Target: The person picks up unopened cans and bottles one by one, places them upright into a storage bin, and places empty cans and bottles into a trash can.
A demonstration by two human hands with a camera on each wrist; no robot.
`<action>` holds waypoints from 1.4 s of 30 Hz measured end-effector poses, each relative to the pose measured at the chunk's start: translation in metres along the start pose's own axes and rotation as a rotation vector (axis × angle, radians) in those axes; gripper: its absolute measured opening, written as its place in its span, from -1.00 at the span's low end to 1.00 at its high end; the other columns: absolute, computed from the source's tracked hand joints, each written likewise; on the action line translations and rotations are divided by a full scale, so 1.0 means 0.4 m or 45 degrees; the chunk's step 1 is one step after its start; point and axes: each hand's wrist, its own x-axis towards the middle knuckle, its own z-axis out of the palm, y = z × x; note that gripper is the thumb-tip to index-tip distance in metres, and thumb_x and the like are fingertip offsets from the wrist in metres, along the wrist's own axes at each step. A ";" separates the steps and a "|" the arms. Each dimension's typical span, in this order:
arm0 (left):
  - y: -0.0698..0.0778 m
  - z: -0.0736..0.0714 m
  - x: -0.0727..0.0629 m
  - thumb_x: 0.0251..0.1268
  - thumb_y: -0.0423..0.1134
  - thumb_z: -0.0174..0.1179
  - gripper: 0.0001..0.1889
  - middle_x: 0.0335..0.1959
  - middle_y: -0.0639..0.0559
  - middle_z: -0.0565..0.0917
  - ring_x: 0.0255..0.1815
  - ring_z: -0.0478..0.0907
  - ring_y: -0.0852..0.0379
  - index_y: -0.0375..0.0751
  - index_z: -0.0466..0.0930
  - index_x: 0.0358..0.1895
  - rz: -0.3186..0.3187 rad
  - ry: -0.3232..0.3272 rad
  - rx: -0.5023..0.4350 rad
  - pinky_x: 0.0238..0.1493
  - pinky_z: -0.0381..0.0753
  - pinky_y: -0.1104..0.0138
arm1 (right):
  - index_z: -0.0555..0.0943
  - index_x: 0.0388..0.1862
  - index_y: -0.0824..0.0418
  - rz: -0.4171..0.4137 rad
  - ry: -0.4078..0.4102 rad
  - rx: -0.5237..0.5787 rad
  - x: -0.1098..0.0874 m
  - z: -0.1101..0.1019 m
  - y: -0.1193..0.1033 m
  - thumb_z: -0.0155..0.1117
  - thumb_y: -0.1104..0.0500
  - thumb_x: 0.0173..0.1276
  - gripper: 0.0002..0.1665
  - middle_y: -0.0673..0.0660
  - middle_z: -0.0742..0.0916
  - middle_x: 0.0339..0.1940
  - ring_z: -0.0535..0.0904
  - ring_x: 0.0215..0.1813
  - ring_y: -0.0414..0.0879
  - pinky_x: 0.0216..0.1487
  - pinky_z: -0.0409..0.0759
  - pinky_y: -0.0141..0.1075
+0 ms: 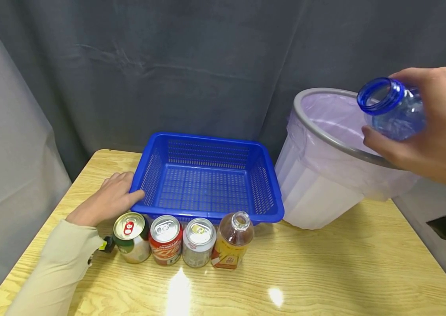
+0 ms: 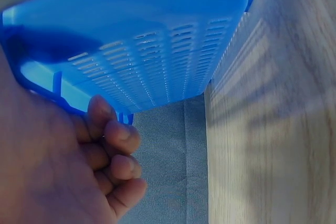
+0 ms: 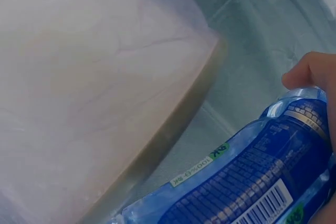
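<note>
Well, right grip clamped on a blue bottle, thumb and fingers around its body; I read that as a way to steer it without covering the neck, which points left, tilted, mouth uncapped. Bottle's place: raised at the right, overlapping the bin in the head view; whether it sits squarely above the opening I can't tell. No liquid in it that I can make out. Left grip closed on the left edge of the blue basket, thumb over the edge, fingers curled outside, probably to keep it from sliding on the bench. Basket's slotted floor in plain sight, nothing lying on it. Bin, just right of the basket, wears a lilac liner folded over its grey rim, presumably to hold the bag in place; its bottom is hidden from me. Along the basket's near side, upright in a row, left to right: green-and-gold can, red can, silver can, amber bottle. Likely lined up for easy reach. Amber bottle has no cap; can't tell whether the brown is drink or tinted plastic. Cans' insides unseen.
</note>
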 end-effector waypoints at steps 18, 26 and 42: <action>0.002 -0.001 -0.004 0.46 -0.03 0.03 -0.54 -0.03 -0.21 0.63 0.10 0.44 -0.22 -0.39 0.48 0.14 -0.007 -0.006 -0.012 0.20 0.32 -0.17 | 0.51 0.15 0.38 -0.208 -0.204 -0.126 0.040 0.066 0.033 0.07 -0.35 0.12 -0.09 0.42 0.68 -0.14 0.58 -0.16 0.31 -0.17 0.54 0.23; 0.002 0.004 -0.008 0.46 -0.05 0.03 -0.53 0.01 -0.24 0.64 0.11 0.44 -0.24 -0.41 0.47 0.16 0.009 0.015 -0.017 0.18 0.30 -0.15 | 0.47 0.24 0.32 0.003 -0.408 -0.127 0.049 0.080 0.038 0.50 0.02 -0.07 -0.14 0.39 0.69 -0.03 0.60 -0.14 0.27 -0.13 0.54 0.26; 0.012 0.002 -0.018 0.46 -0.04 0.04 -0.58 -0.08 -0.18 0.61 0.09 0.44 -0.20 -0.36 0.49 0.09 -0.004 0.008 -0.006 0.16 0.33 -0.13 | 0.38 0.39 0.24 0.261 -0.711 -0.112 0.062 0.107 0.072 0.54 -0.08 0.11 -0.07 0.42 0.64 0.15 0.57 0.09 0.39 0.09 0.47 0.32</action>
